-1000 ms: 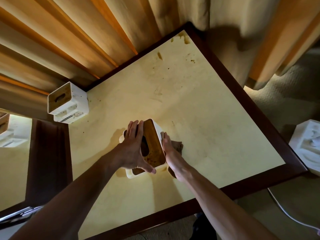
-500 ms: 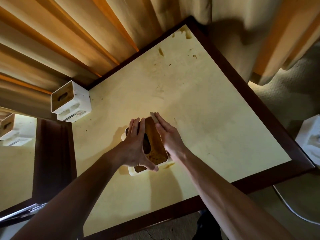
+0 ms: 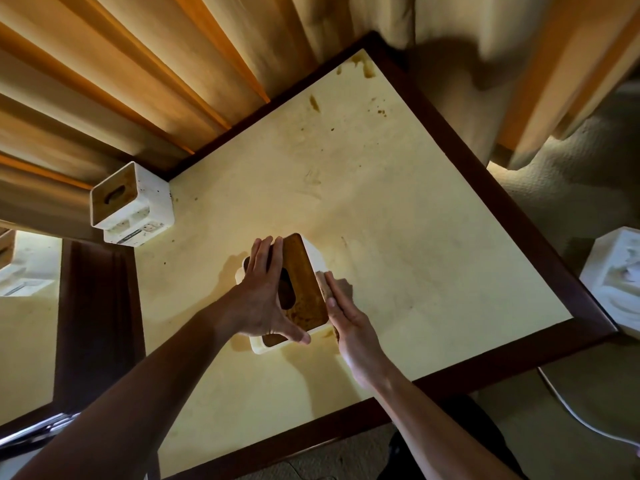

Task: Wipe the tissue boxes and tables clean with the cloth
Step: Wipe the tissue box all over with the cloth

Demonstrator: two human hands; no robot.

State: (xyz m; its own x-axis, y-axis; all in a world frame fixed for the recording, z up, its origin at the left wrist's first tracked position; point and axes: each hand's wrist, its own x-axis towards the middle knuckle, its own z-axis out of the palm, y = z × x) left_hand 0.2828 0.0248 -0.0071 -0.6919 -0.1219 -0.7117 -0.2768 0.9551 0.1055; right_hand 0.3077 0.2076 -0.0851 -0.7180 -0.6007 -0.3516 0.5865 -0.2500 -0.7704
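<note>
Now the left hand [image 3: 258, 299] is steadying the box [image 3: 301, 282] mid-table [image 3: 398, 220], fingers spread over its top, while the right hand [image 3: 346, 320], fingers straight and together, is pressing the cloth [image 3: 323, 284] against its right side.

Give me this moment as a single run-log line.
left hand: steadies tissue box from above | right hand: presses cloth to box's right side | second tissue box: untouched | table: stains at far corner

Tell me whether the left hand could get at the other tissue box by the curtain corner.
Probably yes: bare tabletop lies between the left hand and that tissue box, but the hand now steadies the near box.
</note>
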